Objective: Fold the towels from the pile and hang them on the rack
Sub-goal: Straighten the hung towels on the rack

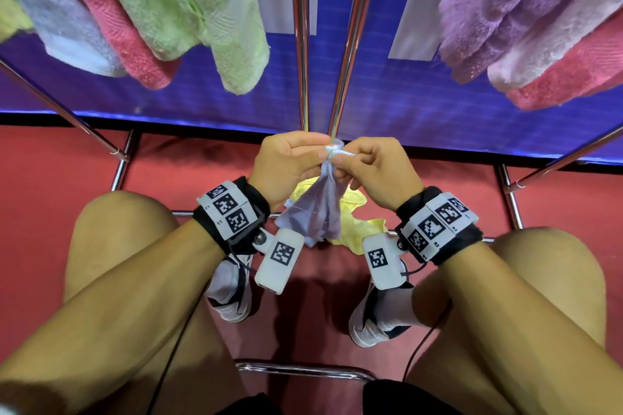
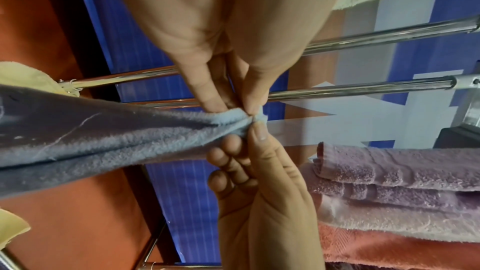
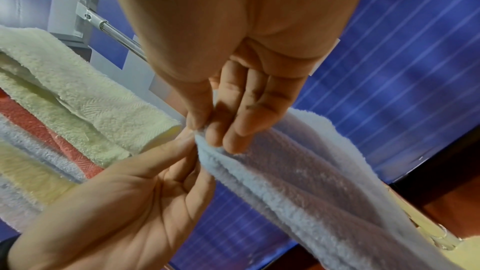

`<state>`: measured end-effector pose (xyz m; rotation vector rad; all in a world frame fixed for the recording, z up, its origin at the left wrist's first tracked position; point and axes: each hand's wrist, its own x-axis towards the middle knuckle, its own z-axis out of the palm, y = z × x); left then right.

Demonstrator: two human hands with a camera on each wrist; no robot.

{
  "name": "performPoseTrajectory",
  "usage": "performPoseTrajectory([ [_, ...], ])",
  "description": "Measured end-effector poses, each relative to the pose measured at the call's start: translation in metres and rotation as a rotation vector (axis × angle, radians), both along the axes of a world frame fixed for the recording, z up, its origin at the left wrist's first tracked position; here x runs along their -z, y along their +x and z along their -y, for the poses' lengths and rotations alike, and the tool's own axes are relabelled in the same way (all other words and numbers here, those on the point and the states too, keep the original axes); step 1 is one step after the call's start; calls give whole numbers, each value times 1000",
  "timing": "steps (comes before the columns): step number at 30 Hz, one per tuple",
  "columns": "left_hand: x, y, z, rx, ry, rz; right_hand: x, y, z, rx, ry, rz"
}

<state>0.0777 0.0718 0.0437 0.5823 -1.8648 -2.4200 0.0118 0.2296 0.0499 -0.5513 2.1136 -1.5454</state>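
A light blue towel hangs bunched between my knees, its lower end near the floor. My left hand and right hand pinch its top corner together, fingertips almost touching, just in front of the rack's two chrome middle bars. In the left wrist view, the left hand nips the towel edge from above while the right thumb presses from below. In the right wrist view, the right hand holds the towel corner and the left hand meets it. A yellow towel lies crumpled on the floor beneath.
Folded towels hang on the rack: pale blue, pink and green at left, purple and pinks at right. Chrome rack legs stand on the red floor before a blue wall panel. My knees and shoes flank the pile; a chrome bar lies near me.
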Motion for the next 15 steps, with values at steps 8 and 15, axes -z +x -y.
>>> performPoseTrajectory([
  [8, 2, -3, -1, -96, -51, 12, 1, 3, 2, 32, -4, -34],
  [15, 5, -2, -1, -11, -224, -67, 2, 6, 3, 109, 9, -46],
])
